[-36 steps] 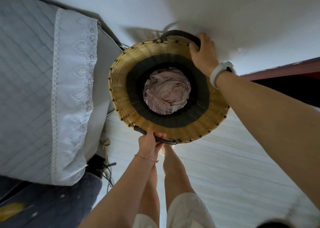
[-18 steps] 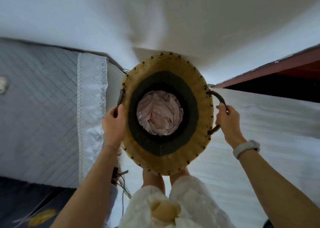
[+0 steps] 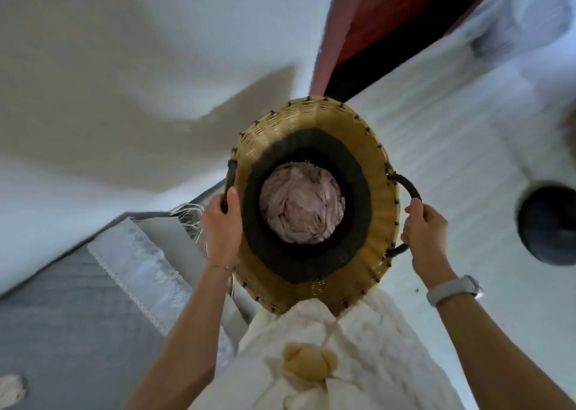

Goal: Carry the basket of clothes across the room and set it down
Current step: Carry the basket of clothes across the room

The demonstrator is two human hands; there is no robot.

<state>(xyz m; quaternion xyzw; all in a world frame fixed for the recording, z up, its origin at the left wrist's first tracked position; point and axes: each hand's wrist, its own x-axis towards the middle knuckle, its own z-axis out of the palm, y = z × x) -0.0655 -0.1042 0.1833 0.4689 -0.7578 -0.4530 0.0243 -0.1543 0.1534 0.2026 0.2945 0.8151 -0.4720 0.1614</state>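
at the far left edge of the view lies a bed (image 3: 62,331) with a grey quilted cover, and a white lace-trimmed cloth (image 3: 146,275) runs along its side. some loose thin cords (image 3: 190,216) hang just beside the bed's upper corner. next comes the left hand (image 3: 222,232), fingers curled tight around the dark left handle (image 3: 230,185) of the basket (image 3: 367,166), thumb pointing up along the handle; a thin bracelet (image 3: 218,265) circles that wrist. the basket is round, woven in straw colour with a dark band inside, held up in the air in front of the person's body, between both hands, above the pale floor (image 3: 452,147). a crumpled pinkish bundle of clothes (image 3: 300,203) fills its bottom. below the basket's near rim shows the person's white garment (image 3: 358,347), with a tan patch (image 3: 308,363) on it. to the right, the right hand (image 3: 425,232) is closed around the looped dark right handle (image 3: 408,191), and a pale watch (image 3: 453,288) sits on that wrist. a dark red door or panel (image 3: 389,13) stands beyond the basket, and a dark round object (image 3: 548,225), blurred, sits on the floor near the right edge.
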